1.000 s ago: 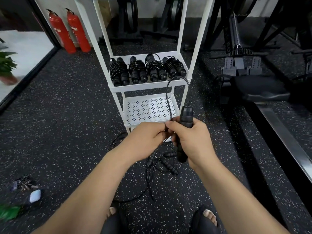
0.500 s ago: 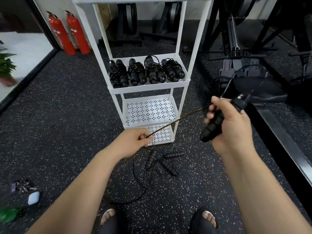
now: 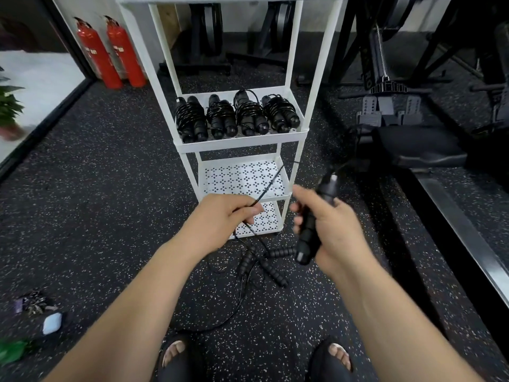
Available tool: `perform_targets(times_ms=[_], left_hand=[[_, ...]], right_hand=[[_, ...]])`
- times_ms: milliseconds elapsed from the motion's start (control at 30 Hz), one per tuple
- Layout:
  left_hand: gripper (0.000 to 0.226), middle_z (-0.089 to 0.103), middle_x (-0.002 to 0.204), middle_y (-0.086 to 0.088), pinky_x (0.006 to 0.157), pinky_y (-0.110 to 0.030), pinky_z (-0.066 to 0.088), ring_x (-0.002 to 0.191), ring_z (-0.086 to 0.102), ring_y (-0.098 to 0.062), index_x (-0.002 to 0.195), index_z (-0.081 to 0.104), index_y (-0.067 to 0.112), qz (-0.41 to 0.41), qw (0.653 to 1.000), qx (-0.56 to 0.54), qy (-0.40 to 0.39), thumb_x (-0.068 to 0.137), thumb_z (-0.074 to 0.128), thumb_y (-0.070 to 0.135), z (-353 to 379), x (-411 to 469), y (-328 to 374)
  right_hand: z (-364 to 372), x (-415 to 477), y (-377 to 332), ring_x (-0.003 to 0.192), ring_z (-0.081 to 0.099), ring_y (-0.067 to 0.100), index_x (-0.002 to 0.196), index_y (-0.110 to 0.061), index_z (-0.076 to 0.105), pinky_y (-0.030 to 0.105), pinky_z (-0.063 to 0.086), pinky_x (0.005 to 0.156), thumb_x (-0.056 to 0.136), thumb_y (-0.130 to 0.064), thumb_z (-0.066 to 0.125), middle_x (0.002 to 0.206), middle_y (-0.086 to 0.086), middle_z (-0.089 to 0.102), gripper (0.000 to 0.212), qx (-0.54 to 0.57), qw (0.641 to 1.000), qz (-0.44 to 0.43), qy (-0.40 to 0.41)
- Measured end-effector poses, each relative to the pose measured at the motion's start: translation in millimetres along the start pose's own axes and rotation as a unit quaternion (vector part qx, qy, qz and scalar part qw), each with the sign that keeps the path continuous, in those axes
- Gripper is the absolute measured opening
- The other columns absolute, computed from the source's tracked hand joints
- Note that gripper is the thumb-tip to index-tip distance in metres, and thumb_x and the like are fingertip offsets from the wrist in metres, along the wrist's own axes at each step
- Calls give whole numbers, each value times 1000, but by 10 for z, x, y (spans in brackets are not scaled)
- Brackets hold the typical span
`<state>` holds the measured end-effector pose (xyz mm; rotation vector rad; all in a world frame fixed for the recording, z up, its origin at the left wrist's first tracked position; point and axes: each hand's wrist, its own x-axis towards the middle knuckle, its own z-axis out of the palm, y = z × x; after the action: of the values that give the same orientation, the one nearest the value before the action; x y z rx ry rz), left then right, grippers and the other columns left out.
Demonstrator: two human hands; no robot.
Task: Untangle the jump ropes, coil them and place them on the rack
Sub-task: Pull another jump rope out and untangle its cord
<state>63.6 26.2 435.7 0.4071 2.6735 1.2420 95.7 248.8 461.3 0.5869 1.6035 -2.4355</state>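
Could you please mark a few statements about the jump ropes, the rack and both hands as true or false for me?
1. Four coiled jump ropes sit side by side on one shelf of the white rack. True.
2. The right hand holds nothing. False: it grips a black handle.
3. The left hand pinches a thin black cord. True.
4. No rope parts lie on the floor. False: loose handles and some cord lie there, in front of the rack.
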Motion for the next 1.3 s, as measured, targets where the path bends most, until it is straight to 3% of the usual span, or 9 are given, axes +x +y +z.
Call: perform_targets(times_ms=[200, 400, 500, 600, 667, 767, 933, 1100, 1300], left_hand=[[22, 74, 85, 20, 73, -34, 55, 75, 67, -10, 92, 74, 41, 39, 998, 40, -2, 106, 62, 29, 43, -36, 187], [16, 72, 79, 10, 60, -36, 50, 59, 58, -9, 93, 71, 40, 33, 998, 60, -2, 101, 67, 26, 116, -37, 171], [17, 73, 80, 14, 66, -35, 55, 68, 64, -6, 96, 74, 41, 25, 998, 54, -1, 95, 72, 23, 148, -22, 140], [24, 69, 75, 26, 58, -27, 43, 57, 56, 2, 92, 74, 48, 8, 999, 40, -11, 96, 74, 25, 133, -2, 105], [20, 71, 85, 32, 64, -28, 50, 65, 63, 2, 100, 77, 49, -1, 999, 47, -19, 100, 72, 30, 112, 7, 64], [16, 75, 103, 29, 76, -41, 62, 77, 73, -19, 110, 79, 47, -25, 998, 52, -24, 104, 67, 39, 64, 13, -1], [16, 73, 100, 25, 80, -41, 61, 83, 73, -13, 103, 77, 47, -41, 994, 102, -13, 103, 68, 34, 9, 26, -85], [10, 61, 93, 29, 102, -44, 46, 103, 56, -13, 106, 75, 44, -38, 981, 188, -6, 104, 65, 45, 3, 52, -125], [19, 68, 93, 24, 100, -43, 49, 102, 57, -12, 104, 78, 35, -3, 987, 159, 36, 102, 65, 49, -37, 52, -159]], right_hand=[[241, -101, 192, 57, 54, 15, 100, -8, 74, 31, 48, 55, 91, -21, 86, 76, 5, 71, 19, -53, 998, -22, -4], [292, -131, 193, 56, 53, 15, 91, -6, 70, 31, 44, 53, 93, -8, 80, 73, 8, 66, 11, -88, 993, -78, 11], [301, -166, 143, 55, 52, 15, 89, -6, 69, 30, 44, 51, 94, -6, 79, 72, 8, 67, 11, -68, 994, -87, 1], [281, -178, 70, 58, 54, 18, 87, -10, 68, 32, 44, 55, 94, -7, 79, 76, 11, 70, 13, -51, 992, -114, 0], [240, -167, -6, 57, 54, 18, 89, -12, 67, 32, 45, 56, 94, -7, 79, 78, 12, 72, 14, -27, 991, -128, 10], [116, -133, -169, 58, 54, 14, 95, -13, 66, 28, 47, 57, 94, -10, 79, 79, 8, 72, 13, 13, 990, -135, 33], [-59, -97, -341, 58, 52, 12, 97, -16, 61, 26, 44, 56, 96, -11, 77, 78, 4, 69, 17, 80, 986, -139, 48], [-166, -37, -422, 59, 51, 10, 111, -13, 55, 23, 44, 54, 97, -12, 75, 77, 0, 66, 24, 115, 982, -140, 48], [-204, -1, -363, 61, 54, 10, 115, -14, 62, 23, 47, 56, 95, -26, 82, 84, 2, 70, 30, 108, 986, -121, 50]])
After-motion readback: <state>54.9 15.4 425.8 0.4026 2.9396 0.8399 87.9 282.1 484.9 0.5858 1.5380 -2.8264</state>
